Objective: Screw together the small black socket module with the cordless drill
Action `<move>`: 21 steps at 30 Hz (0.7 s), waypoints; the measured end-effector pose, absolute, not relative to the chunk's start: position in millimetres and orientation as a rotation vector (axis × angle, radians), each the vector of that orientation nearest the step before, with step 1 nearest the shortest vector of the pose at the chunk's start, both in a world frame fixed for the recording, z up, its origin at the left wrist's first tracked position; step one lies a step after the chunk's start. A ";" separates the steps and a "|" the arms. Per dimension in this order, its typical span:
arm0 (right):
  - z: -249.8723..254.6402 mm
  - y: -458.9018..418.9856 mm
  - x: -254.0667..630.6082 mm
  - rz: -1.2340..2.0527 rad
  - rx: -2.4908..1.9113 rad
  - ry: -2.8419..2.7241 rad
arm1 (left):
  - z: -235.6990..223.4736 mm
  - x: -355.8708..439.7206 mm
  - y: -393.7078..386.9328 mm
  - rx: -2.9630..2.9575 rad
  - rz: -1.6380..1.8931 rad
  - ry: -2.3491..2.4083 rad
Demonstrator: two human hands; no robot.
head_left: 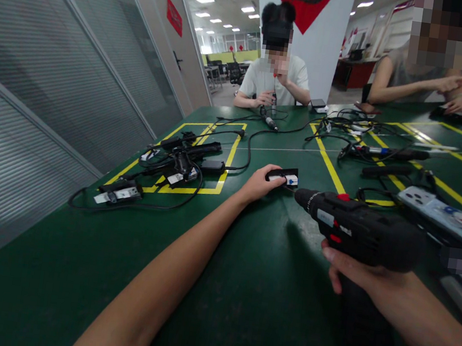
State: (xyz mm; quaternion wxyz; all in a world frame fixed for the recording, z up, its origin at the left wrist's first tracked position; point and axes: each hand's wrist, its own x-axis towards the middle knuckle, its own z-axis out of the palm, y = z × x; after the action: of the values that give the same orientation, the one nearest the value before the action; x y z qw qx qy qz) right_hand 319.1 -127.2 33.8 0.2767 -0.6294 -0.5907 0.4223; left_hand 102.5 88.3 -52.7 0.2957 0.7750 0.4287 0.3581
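My left hand (260, 183) reaches out over the green table (238, 310) and is closed on a small black device with a white and blue label (285, 177) that rests on the table top. My right hand (364, 276) grips a black cordless drill with red buttons (355, 226) by its handle. The drill's nose points left at the small device, a short gap away.
Several black chargers and cables (177, 160) lie in a yellow-taped square to the left. More cables and tools (378, 152) and a phone (423, 199) lie to the right. One person (276, 71) sits across the table, another (422, 79) at the far right.
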 end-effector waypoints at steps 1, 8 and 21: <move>34.0 -127.1 319.1 1.182 -1.679 -1.560 | -52.7 102.5 88.2 2.057 0.945 1.147; 34.6 -125.7 318.8 1.320 -1.682 -1.451 | -54.1 102.0 89.4 2.065 0.961 1.123; 35.1 -124.5 316.4 1.282 -1.699 -1.473 | -52.2 102.6 87.7 2.039 0.935 1.160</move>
State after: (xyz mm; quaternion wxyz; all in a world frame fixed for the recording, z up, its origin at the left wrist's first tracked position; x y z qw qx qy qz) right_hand 316.4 -124.5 35.1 0.2729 -0.6315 -0.5475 0.4764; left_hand 102.6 87.7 -52.2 0.3033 0.7693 0.4378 0.3528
